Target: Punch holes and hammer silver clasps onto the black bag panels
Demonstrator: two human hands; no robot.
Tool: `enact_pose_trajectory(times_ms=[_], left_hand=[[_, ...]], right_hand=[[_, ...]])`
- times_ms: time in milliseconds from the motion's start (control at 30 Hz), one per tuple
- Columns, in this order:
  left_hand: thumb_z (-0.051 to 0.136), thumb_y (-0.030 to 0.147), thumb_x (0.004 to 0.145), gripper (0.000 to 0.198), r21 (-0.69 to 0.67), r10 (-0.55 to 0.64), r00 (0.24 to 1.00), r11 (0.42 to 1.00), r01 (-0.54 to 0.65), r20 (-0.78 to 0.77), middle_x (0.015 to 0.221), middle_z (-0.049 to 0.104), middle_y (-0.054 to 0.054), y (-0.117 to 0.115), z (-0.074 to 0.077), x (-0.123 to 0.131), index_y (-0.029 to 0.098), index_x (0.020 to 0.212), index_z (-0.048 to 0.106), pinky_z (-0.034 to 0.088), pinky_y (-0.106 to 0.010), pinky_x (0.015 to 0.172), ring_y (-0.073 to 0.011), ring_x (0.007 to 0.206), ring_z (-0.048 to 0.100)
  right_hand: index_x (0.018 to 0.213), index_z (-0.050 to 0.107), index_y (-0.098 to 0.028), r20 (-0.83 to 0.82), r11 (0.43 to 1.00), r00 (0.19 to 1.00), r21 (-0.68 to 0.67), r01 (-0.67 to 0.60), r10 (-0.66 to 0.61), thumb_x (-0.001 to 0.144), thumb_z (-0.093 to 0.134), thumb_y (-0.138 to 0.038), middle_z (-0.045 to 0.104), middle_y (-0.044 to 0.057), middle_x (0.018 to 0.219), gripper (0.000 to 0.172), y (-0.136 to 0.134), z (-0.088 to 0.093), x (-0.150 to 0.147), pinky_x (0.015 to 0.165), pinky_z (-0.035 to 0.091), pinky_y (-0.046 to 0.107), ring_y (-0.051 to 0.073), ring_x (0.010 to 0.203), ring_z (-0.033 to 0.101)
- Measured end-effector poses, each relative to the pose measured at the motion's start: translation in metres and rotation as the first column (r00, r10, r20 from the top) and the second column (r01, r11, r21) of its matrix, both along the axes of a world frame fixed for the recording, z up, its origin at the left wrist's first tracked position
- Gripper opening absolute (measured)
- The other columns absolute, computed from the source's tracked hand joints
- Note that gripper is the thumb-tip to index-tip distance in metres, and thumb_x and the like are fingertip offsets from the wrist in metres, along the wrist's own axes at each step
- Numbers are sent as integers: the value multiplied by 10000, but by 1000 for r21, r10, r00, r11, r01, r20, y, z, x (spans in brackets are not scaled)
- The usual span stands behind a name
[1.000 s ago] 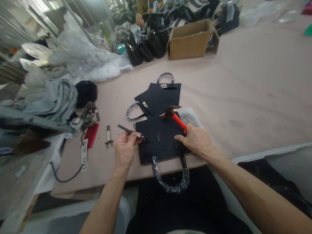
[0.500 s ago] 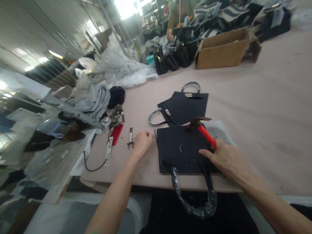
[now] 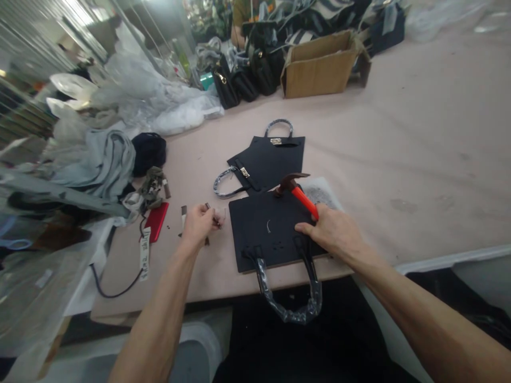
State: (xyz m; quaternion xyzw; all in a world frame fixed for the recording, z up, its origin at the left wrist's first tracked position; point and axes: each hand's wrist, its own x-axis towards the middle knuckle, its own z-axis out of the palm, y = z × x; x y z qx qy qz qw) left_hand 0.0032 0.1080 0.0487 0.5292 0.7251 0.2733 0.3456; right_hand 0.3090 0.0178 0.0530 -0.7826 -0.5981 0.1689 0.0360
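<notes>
My right hand [image 3: 333, 229] grips the red handle of a claw hammer [image 3: 305, 202], its dark head over a black bag panel [image 3: 251, 229]. The thumb rests near the panel. Two handle ends join the panel, and the plastic-wrapped handle [image 3: 297, 314] hangs past the table edge. A pale curved thread [image 3: 269, 226] lies on the panel. To the panel's left, my left hand [image 3: 198, 226] is closed in a pinch around a slim dark metal rod [image 3: 207, 206], mostly hidden by the fingers. Partly behind that hand lies a metal tool [image 3: 184, 211].
Beyond the panel lie two overlapping black panels [image 3: 275, 162] with wrapped handles and gold-coloured clasps. A red phone-like slab [image 3: 157, 222] and folded grey cloth [image 3: 112, 159] are left. Black bags [image 3: 225, 85] and a cardboard box [image 3: 319, 64] stand at the back, near another person.
The view has shifted right, so everything sits further left. My left hand has taken up the slim rod that lay by the panel's left edge and moved left. The right hand keeps the hammer.
</notes>
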Motion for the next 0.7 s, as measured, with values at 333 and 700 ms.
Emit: enact_pose_trajectory(times_ms=[333,700], left_hand=[[768,392,770,347,57,-208,732,972,227,649,897,764,-84,-80,-6,90,138,964,634,606,-251,672,-192,781,750],[596,292,911,128,152,-339,788,940,305,514,907,764,-58,-85,-9,90,166,934,593,606,-253,703,-178,835,748]], right_hand=[[1024,619,-177,-1,1000,1000,26,14,-14,844,634,-637,705,99,845,494,-2,0,-2,620,422,353,297,804,691],[1010,623,-181,0,998,1000,57,8,-8,833,652,-647,701,100,825,500,-3,-3,-1,619,423,354,299,781,686]])
